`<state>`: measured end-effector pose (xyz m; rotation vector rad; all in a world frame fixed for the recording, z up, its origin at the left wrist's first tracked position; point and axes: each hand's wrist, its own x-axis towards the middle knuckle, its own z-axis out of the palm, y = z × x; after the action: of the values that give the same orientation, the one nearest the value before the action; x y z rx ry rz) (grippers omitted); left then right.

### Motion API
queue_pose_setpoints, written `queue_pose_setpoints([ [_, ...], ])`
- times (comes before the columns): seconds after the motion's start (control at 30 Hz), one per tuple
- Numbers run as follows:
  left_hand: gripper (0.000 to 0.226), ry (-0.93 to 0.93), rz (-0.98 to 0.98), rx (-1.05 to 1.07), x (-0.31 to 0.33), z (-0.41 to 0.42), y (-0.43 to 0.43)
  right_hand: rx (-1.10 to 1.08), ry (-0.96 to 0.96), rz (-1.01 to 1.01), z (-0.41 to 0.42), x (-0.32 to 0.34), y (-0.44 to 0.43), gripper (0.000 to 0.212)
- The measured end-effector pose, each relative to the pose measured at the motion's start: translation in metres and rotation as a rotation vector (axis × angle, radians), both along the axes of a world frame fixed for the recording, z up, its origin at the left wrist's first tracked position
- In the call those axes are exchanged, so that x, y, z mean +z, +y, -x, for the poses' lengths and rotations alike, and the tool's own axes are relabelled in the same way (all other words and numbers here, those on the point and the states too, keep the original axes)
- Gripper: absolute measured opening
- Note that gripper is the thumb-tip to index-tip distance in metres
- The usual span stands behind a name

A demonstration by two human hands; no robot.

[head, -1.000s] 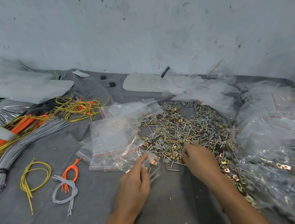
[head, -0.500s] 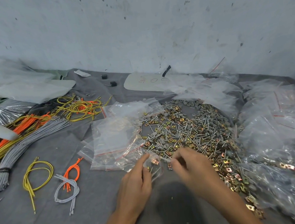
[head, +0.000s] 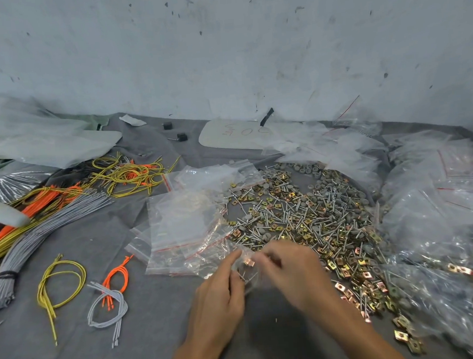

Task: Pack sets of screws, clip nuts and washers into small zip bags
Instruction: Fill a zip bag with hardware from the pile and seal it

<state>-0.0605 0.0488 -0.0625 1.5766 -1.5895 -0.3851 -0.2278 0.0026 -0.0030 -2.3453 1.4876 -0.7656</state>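
One zip bag pinched in left hand fingers, right hand fingers blurred, grip unclear

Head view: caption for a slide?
Left hand holds a small zip bag, right hand at its mouth, beside piled screws, clip nuts and washers.

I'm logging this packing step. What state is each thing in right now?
Left hand, pinching the zip bag.
Zip bag, held off the stack, clip nut inside; mouth unclear.
Right hand, at the bag, blurred, grip unclear.
Spare bags, empty, stacked flat.
Hardware pile, loose, mixed.
Grey wires, bundled, banded.
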Motion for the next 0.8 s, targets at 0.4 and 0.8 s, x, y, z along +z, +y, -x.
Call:
queue_pose_setpoints([
  [0.4, 0.042, 0.007, -0.013, -0.001, 0.006, 0.002, 0.001, -0.334, 0.376, -0.097, 0.040, -0.010, -0.054, 0.020],
  [0.8, 0.042, 0.018, -0.039, 0.023, 0.007, 0.002, 0.003, -0.211, 0.382, -0.141, 0.036, 0.002, -0.052, 0.024],
])
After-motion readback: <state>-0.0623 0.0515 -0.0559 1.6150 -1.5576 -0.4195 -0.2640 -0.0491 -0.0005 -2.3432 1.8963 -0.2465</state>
